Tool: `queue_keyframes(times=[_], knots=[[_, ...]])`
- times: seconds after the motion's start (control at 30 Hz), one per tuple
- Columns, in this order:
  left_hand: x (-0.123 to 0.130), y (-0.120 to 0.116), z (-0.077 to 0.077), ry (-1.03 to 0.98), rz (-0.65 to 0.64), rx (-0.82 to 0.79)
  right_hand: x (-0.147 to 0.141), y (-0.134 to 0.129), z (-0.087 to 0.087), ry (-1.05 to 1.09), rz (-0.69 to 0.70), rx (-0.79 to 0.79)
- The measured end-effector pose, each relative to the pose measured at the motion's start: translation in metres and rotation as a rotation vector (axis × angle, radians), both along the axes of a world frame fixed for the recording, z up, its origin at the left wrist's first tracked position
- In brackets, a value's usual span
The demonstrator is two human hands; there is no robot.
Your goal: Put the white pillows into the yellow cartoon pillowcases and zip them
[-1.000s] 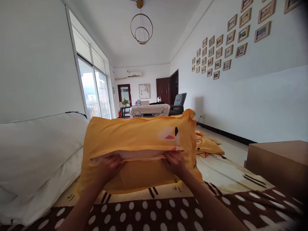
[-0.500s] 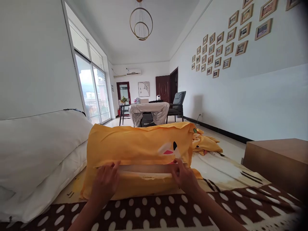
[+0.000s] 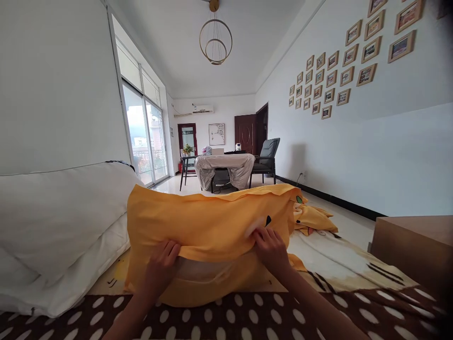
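A yellow pillowcase with a cartoon print covers a bulky pillow, standing on its long side on the bed in front of me. Along its near face runs an opening, where the white pillow shows. My left hand is closed on the fabric at the left end of this opening. Toward the right end, my right hand pinches the fabric by the printed face, partly covering the print. Between the hands, the upper edge of the opening sags.
White pillows are piled at left. A crumpled yellow cloth lies behind at right, and a wooden box-like piece stands at far right. The brown dotted bedcover is nearest me. Beyond stand a covered table and a chair.
My right hand has risen slightly and closed on the fabric. The upper edge of the opening went from straight to sagging, and the pillow's lower side bulges toward me. The view shifted slightly.
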State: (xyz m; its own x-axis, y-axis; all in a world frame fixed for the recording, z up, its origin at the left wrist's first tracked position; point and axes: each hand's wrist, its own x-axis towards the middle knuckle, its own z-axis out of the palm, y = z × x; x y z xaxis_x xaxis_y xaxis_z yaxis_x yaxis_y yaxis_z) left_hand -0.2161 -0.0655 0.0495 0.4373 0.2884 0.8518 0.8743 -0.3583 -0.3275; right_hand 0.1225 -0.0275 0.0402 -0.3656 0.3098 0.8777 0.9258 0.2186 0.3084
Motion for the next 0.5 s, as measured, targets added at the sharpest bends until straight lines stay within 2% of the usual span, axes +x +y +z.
queue_keyframes(times=[0.07,0.17,0.23,0.3,0.37,0.43,0.47,0.5], knots=[[0.003,-0.004,-0.002,0.068,0.051,-0.01,-0.001,-0.001,0.003,0.032,0.151,-0.047],[0.002,-0.014,0.0,0.121,0.049,-0.084,0.007,-0.006,0.002,0.004,0.339,-0.237],[-0.005,-0.024,0.011,0.164,-0.023,-0.233,0.021,-0.011,0.002,-0.054,0.388,-0.374],[-0.019,-0.034,0.033,0.157,-0.162,-0.386,0.038,-0.017,0.007,-0.081,0.389,-0.523],[-0.041,-0.037,0.063,-0.014,-0.263,-0.354,0.055,-0.024,0.014,-0.066,0.385,-0.662],[-0.066,-0.032,0.094,-0.35,-0.184,-0.165,0.071,-0.03,0.021,-0.046,0.408,-0.75],[-0.078,-0.026,0.106,-0.526,-0.111,-0.138,0.078,-0.031,0.025,-0.03,0.427,-0.766],[-0.087,-0.02,0.116,-0.693,-0.087,-0.2,0.086,-0.031,0.028,0.004,0.434,-0.755]])
